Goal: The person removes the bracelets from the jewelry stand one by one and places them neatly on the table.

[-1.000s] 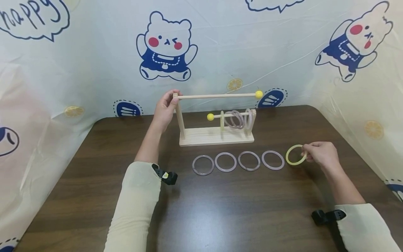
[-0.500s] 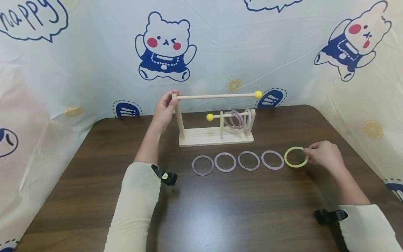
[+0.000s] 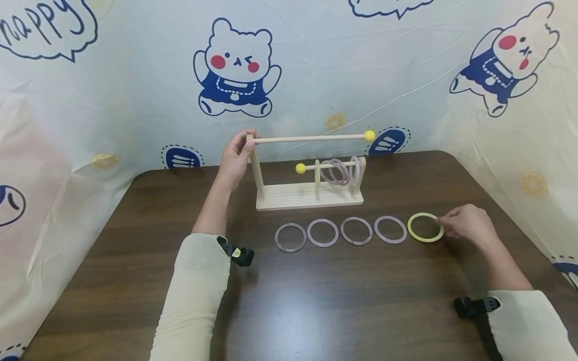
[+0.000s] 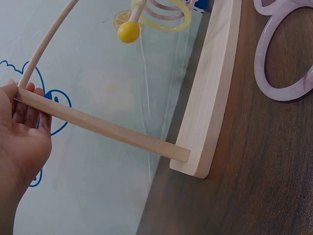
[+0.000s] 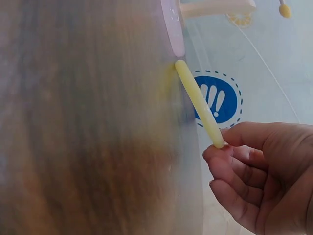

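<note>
Where the right hand (image 3: 467, 225) rests on the dark table (image 3: 361, 301), its curled fingers (image 5: 234, 171) pinch the near-right edge of a yellow ring (image 3: 425, 227). The ring lies flat on the table, at the right end of a row and just beside the nearest of four pale purple rings (image 3: 340, 232). That row runs along the front of a wooden rack (image 3: 309, 195); the even spacing suggests the rings are laid out deliberately, within easy reach of the rack.

The left hand (image 3: 236, 159) grips the top of the rack's tall upright (image 4: 98, 126), fingers and thumb wrapped round the junction where the upper rod (image 3: 311, 137) begins. In my judgement this grip steadies the light rack against tipping. The upper rod carries nothing and ends in a yellow ball (image 3: 370, 135) at its free right end. The lower rod (image 3: 316, 166), fixed at the opposite short post, carries several rings (image 3: 339, 171), one yellow and the rest purple, and ends in a second yellow ball (image 3: 300, 168) on the left.

Both forearms wear cream sleeves (image 3: 194, 296) with black wrist mounts (image 3: 235, 250).

Writing: the cartoon backdrop (image 3: 135, 75) shows a speech bubble at upper left reading what appears to be "happy", partly cut off. Blue badges (image 5: 215, 99) bear exclamation marks. No brand marks are legible on the rack or rings.
</note>
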Demonstrator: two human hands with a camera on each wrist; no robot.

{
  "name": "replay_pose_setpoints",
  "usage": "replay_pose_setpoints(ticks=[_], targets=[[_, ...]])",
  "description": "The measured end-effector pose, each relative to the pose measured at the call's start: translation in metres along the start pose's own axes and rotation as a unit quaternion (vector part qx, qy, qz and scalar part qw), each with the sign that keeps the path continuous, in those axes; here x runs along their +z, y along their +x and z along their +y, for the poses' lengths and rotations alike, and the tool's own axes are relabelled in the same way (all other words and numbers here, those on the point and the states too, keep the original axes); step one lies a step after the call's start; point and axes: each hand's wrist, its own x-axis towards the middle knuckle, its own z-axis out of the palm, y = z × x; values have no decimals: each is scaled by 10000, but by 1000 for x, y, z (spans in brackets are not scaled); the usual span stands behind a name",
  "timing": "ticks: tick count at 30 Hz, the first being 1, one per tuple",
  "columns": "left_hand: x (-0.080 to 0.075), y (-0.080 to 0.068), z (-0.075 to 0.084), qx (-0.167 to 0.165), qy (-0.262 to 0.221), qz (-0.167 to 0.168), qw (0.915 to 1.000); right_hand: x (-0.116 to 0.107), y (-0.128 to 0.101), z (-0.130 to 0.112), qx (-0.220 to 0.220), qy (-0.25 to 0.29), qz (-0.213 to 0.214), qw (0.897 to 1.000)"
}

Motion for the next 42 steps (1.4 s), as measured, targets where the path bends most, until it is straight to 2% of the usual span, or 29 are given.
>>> replay_pose_setpoints(ticks=[9,26,30,34,42], targets=[[0,0,0,29,-28,10,10000,-1,4,1,161,-425,-204,9988],[-1,-1,1,-53,47,-9,10000,4,8,5,176,-232,-252,9993],[1,1,1,-57,34,-31,10000,0,7,3,126,-345,-104,9993],[1,2,1,-32,21,-67,10000,-10,6,-10,-13,-529,232,9983],[1,1,0,-1,35,-30,10000,-27,6,-69,-456,-52,422,9981]])
